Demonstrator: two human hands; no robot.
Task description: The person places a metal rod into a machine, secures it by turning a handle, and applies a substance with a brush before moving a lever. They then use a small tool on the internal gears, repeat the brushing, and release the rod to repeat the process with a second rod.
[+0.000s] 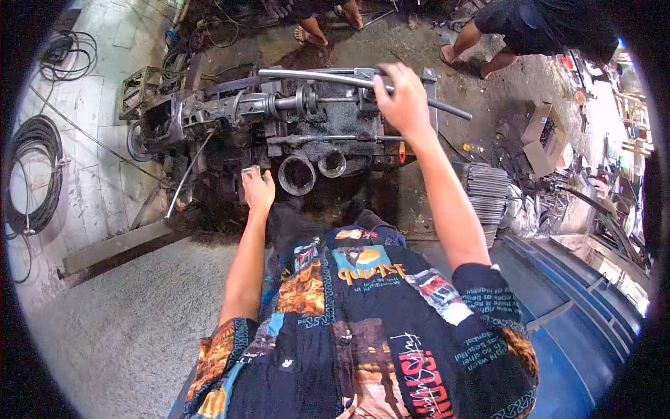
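Note:
An old lathe [241, 108] stretches across the upper middle, dark and covered in metal shavings. My right hand [403, 101] is closed over a long grey metal rod [314, 75] that lies slantwise above the lathe bed, its right end sticking out past the machine. Near the front edge of the lathe is my left hand [258, 187], its fingers bent around something too small to make out. Just right of it sit a large metal ring [296, 175] and a smaller round piece [332, 164]. A long lever [188, 178] slants down from the headstock.
Bare feet and legs of other people [312, 33] show beyond the lathe. At right are an open cardboard box [544, 140], a stack of metal rods [486, 192] and blue metal framing [579, 300]. A coiled black hose [35, 171] hangs at left.

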